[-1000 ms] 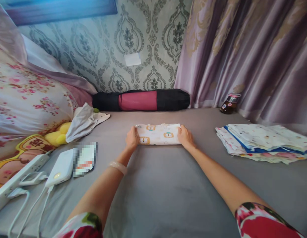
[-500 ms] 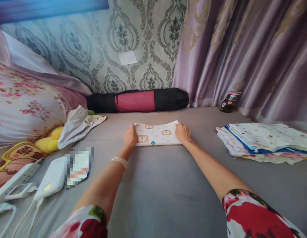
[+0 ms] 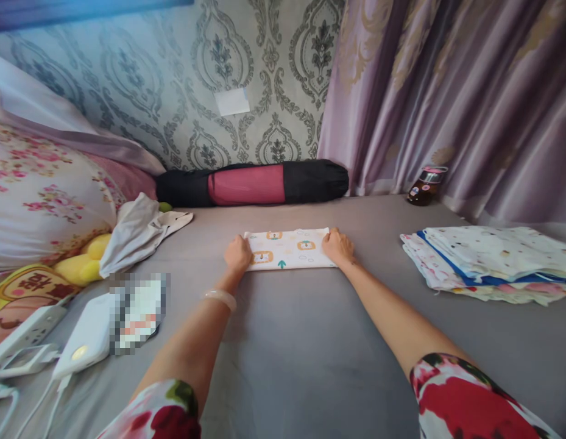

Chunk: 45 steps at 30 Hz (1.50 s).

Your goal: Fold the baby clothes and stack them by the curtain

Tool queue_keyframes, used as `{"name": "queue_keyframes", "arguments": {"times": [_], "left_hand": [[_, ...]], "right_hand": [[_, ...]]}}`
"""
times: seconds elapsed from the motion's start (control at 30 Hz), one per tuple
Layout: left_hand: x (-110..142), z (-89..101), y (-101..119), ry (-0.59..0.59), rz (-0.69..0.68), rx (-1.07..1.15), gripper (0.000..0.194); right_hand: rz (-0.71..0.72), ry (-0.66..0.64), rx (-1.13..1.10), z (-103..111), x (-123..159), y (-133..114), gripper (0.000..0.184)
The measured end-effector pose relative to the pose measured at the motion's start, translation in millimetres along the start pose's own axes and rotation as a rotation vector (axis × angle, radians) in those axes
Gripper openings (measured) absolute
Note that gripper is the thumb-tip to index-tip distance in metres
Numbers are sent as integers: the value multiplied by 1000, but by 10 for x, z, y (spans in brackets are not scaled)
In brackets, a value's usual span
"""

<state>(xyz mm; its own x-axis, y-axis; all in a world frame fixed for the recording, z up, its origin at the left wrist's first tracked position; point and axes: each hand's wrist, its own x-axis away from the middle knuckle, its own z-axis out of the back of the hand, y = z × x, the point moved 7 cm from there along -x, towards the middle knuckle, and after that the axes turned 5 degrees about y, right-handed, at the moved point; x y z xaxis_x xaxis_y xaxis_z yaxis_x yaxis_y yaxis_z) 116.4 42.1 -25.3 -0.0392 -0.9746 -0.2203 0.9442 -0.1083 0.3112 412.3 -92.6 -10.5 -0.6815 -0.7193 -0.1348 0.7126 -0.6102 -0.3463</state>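
A folded white cloth [image 3: 289, 250] printed with orange lion faces and small green plants lies on the grey bed sheet [image 3: 301, 353], in the middle of the head view. At its left end, my left hand [image 3: 238, 253] is closed with the fingers curled round the cloth's edge. My right hand [image 3: 338, 247] pinches the far right corner in the same way. Between the hands the cloth is stretched into a long flat strip. My fingertips are partly hidden behind the cloth and knuckles.
Stacked folded cloths [image 3: 497, 259] lie to the right, with a dark bottle [image 3: 426, 185] behind them. A black and red rolled bag [image 3: 250, 185] lies along the wall. At left are a power bank [image 3: 88, 332], a power strip [image 3: 33, 332], a blurred-out flat object [image 3: 141, 314] and a crumpled cloth [image 3: 136, 231].
The cloth's far edge, raised and sagging before, now lies lower and straighter. Both hands have kept hold and come down slightly with it. The camera view has shifted a little.
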Motion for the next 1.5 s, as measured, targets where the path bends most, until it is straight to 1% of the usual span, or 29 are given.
{"name": "queue_keyframes", "arguments": {"times": [0.1,0.2,0.23,0.3,0.37,0.4,0.43,0.53,0.57,0.63,0.7,0.77,1.0,1.2,1.33,1.5], "left_hand": [[-15,0,-15,-23,19,17,36],[-14,43,-14,-57,47,19,35],[-4,80,0,-49,56,15,37],[36,198,90,29,30,-14,44],[115,315,284,137,-79,-46,50],[170,343,415,170,-164,-52,51],[232,337,556,173,-260,-47,50],[433,188,941,72,-532,-14,47],[486,125,1024,33,-588,-15,47],[545,16,1105,-31,-631,-28,48],[553,-54,1099,-74,-618,-42,49],[544,-85,1056,-100,-602,-52,50],[536,-170,914,-172,-548,-63,54],[512,-225,895,-168,-537,-50,53],[493,-226,872,-135,-510,-31,53],[500,-225,864,-113,-510,-38,53]], "right_hand": [[-7,-38,-28,-5,-38,34,36],[15,-95,-59,16,-74,59,35],[11,-94,-66,44,-78,67,35],[7,-19,-61,146,-66,53,38],[63,101,-29,253,-10,-52,39],[126,139,-12,274,36,-149,39],[213,152,-1,263,94,-271,39],[508,94,8,100,312,-676,42],[583,67,8,32,381,-788,45],[661,4,11,-100,473,-942,49],[667,-50,13,-200,503,-1018,52],[664,-73,14,-260,504,-1053,53],[660,-71,16,-394,526,-1038,53],[648,-61,33,-422,532,-1020,52],[638,-40,40,-412,531,-1020,52],[558,8,45,-390,517,-975,52]]}}
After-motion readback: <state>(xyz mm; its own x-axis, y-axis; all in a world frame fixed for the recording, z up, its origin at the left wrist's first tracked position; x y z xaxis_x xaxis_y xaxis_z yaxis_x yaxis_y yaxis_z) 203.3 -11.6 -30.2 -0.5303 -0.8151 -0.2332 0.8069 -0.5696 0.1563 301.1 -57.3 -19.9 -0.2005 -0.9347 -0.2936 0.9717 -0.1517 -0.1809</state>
